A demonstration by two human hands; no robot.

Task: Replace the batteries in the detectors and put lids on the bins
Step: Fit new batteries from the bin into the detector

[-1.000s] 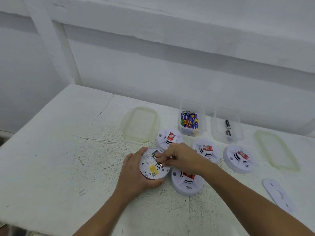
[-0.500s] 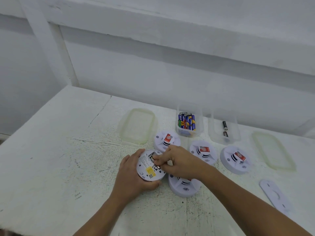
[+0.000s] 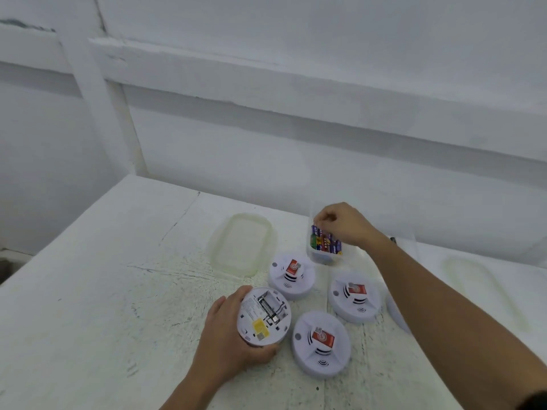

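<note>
Head view: the left hand (image 3: 228, 347) grips a detector (image 3: 264, 316) underside up on the counter (image 3: 88, 291), battery bay exposed. The right hand (image 3: 343, 224) reaches into the bin (image 3: 322, 258), fingers curled onto the batteries (image 3: 324, 244); whether one is pinched cannot be told. A lid (image 3: 241, 244) lies left of the bin. Three face-up detectors (image 3: 321, 344) sit beside the held one.

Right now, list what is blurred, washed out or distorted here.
Head view: wide-angle bows the wall beams; the right lid smears into the table; the clear bin almost vanishes; print on the batteries too soft to read; flat light, weak shadows.
</note>
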